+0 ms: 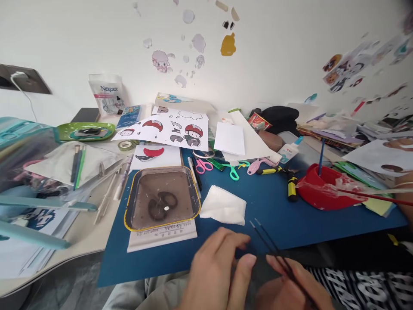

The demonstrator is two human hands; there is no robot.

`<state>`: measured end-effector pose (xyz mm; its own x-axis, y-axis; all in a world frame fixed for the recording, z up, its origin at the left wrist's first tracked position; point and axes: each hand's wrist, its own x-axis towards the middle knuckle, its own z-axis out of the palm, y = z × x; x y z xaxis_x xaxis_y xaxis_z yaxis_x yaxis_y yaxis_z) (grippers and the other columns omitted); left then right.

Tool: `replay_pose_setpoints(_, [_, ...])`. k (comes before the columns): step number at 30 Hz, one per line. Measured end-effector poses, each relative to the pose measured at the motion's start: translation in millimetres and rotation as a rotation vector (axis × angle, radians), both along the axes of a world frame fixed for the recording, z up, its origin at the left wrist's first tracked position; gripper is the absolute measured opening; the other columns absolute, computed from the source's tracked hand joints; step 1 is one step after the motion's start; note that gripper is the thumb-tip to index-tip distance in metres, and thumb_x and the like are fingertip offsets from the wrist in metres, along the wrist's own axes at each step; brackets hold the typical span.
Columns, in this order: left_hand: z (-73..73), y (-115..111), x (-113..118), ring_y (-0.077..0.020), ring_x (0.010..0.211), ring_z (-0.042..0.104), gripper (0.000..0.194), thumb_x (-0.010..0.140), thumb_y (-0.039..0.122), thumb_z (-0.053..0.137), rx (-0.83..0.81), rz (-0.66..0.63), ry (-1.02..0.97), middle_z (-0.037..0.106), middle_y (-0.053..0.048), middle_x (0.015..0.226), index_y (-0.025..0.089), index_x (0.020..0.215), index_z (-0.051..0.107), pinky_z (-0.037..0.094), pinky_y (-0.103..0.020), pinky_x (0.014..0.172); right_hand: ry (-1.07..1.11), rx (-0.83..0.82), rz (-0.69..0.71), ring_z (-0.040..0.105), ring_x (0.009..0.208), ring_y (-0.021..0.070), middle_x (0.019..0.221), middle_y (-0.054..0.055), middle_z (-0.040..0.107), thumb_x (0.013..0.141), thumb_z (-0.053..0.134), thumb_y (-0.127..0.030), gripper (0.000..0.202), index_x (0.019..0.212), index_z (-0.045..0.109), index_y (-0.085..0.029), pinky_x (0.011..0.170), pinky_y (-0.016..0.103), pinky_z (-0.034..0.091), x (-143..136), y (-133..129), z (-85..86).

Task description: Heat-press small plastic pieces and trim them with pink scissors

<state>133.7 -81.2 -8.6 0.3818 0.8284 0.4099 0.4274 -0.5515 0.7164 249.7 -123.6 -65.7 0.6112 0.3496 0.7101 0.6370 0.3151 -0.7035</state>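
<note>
Black tweezers (269,241) are held in my right hand (293,282), their tips pointing up and left, slightly apart, with nothing seen between them. Beside it, my left hand (216,267) is loosely bent, thumb apart from the fingers, and nothing shows in it. Just beyond my left hand lies a folded white tissue (223,205) on the blue mat (258,211). To its left sits a shallow see-through tray (142,183) with a yellow-edged rim. Inside it are dark curved shapes (167,199) and a small white bit (166,208).
Pink scissors (204,165), green scissors (234,172), yellow-black pliers (292,185) and a glue bottle (290,150) lie beyond the tissue. A red container (316,193) stands right. Printed sheets (174,125) lie behind the tray; brushes (77,165) are at left.
</note>
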Motion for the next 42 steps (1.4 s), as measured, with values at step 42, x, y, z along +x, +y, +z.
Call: replay_pose_setpoints(42, [3.6, 29.3, 45.9, -0.0231, 0.07, 0.06, 0.023, 0.083, -0.001, 0.053, 0.243, 0.076, 0.629, 0.06, -0.004, 0.074, 0.019, 0.075, 0.06, 0.05, -0.033, 0.06, 1.048, 0.164, 0.427, 0.077, 0.092, 0.0215, 0.089, 0.0, 0.078, 0.097, 0.064, -0.038, 0.013, 0.091, 0.071, -0.029, 0.084, 0.055, 0.066, 11.0, 20.7, 8.9])
